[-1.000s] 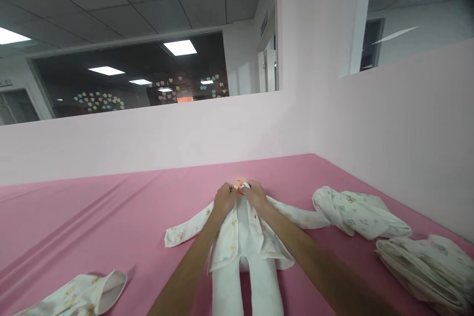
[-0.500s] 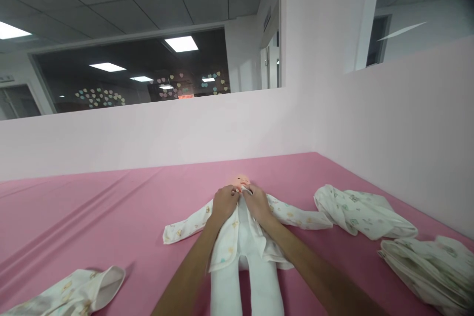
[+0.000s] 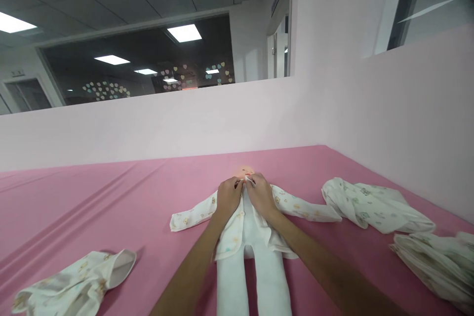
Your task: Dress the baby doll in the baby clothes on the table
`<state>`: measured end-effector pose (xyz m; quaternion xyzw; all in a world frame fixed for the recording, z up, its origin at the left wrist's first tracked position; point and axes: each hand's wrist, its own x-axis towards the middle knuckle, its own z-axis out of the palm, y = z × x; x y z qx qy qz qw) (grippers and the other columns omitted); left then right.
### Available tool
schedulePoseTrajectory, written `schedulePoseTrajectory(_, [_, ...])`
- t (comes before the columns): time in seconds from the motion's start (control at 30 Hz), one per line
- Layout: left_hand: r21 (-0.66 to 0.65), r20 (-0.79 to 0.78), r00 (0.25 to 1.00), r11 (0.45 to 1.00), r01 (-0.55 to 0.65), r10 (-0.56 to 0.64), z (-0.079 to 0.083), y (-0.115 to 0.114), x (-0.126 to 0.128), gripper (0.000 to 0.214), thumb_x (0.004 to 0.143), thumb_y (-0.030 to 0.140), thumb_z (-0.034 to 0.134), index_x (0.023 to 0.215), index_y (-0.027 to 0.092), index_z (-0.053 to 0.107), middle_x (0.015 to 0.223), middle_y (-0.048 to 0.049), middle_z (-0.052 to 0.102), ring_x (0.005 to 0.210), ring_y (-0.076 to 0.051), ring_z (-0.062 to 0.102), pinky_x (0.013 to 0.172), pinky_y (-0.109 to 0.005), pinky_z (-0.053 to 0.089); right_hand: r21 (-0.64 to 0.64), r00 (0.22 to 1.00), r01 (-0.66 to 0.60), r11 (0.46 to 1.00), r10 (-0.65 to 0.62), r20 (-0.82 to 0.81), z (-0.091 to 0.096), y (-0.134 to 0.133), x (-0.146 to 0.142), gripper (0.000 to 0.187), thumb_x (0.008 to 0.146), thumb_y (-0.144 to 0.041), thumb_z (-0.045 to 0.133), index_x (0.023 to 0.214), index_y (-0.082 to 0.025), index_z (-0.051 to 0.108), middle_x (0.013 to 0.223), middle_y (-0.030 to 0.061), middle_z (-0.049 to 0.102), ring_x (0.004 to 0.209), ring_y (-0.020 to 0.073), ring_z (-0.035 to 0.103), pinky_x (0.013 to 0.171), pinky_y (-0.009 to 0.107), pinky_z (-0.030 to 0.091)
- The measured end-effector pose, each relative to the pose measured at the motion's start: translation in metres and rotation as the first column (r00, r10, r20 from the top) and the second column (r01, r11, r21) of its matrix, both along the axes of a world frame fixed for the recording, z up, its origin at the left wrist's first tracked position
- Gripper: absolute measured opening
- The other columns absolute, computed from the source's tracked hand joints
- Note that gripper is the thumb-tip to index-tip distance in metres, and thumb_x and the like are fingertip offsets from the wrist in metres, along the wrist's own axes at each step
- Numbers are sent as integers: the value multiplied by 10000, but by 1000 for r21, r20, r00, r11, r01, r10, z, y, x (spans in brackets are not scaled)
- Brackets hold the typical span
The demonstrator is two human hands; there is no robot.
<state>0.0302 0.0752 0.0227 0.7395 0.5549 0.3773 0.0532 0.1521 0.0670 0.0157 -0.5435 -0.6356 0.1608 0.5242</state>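
Note:
A doll with a white cloth body lies on its back on the pink-covered surface, legs toward me. It wears a white printed baby jacket, hanging unfastened at the front, with both sleeves spread sideways. At the neck, my left hand pinches the jacket's left front edge. Close beside it, my right hand grips the opposite collar edge, a white tip of cloth showing between the fingers. The doll's face shows just beyond my hands, partly hidden by them. Any fastener at the collar is too small to make out.
A crumpled printed garment lies at the lower left. On the right are a loosely bundled printed cloth and a folded pile of clothes. White walls with windows border the pink cover behind and at the right.
The view has shifted slightly, so everything sits a little further right and higher. Both hands stay at the doll's collar and have drawn slightly closer together.

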Motion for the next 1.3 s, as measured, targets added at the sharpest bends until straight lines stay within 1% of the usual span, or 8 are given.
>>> schedulePoseTrajectory(0.2, [14,-3,1000,999,29,-28,-2,0,-1,279,926,287,427,836,206,680,825,-20,701,771,-147,600,693,-242,371,-24,1000,-6,1000,7,21,4,-5,0,200,848,-214,455,774,-211,641,818,29,681,777,176,578,689,258,353])
schedulePoseTrajectory(0.4, [5,-20,999,1000,29,-29,0,-3,0,286,920,298,437,737,196,631,738,-13,663,698,-139,563,651,-239,350,-56,997,-27,998,22,-79,5,-3,3,230,834,-262,458,677,-204,616,692,13,654,690,172,559,636,254,355])
schedulePoseTrajectory(0.6, [-12,-26,1000,1000,8,-8,2,-5,1,266,898,284,468,672,193,576,687,-9,637,664,-142,533,624,-246,319,-64,994,-40,997,34,-103,5,-4,2,219,832,-259,467,711,-202,640,734,14,677,705,168,569,666,253,375])
schedulePoseTrajectory(0.7, [-31,-12,1000,1000,-4,4,1,-5,2,237,894,285,475,695,194,568,700,-8,647,673,-145,544,616,-247,318,-73,999,-25,997,21,-48,6,-8,-1,205,822,-218,470,715,-205,644,754,21,683,729,175,584,674,260,369])
schedulePoseTrajectory(0.87, [-72,18,1000,997,-16,17,1,-5,0,202,885,272,474,728,196,576,767,-16,671,699,-150,567,617,-249,330,-69,1000,-12,998,14,23,2,-11,-5,207,806,-163,481,830,-217,679,862,43,710,830,194,618,714,268,384])
schedulePoseTrajectory(1.03, [-109,48,999,994,25,-19,1,-6,-4,140,839,250,505,726,201,570,726,15,648,677,-131,557,612,-232,347,-78,996,-45,996,50,71,-1,-11,-4,251,817,-148,460,857,-228,694,876,42,720,841,204,636,708,275,394])
schedulePoseTrajectory(1.1, [-115,59,998,992,44,-38,1,-6,-5,119,822,244,514,724,201,566,706,26,633,667,-123,545,611,-225,349,-76,996,-56,996,61,63,0,-11,-3,263,821,-149,452,866,-229,698,887,42,722,848,204,638,710,277,400])
schedulePoseTrajectory(1.3, [-113,89,993,990,84,-74,2,-5,-5,106,804,248,507,728,200,565,696,30,602,661,-116,508,618,-219,338,-78,998,-60,995,58,-28,3,-15,-3,276,838,-188,440,893,-223,709,909,41,724,867,207,634,748,292,418])
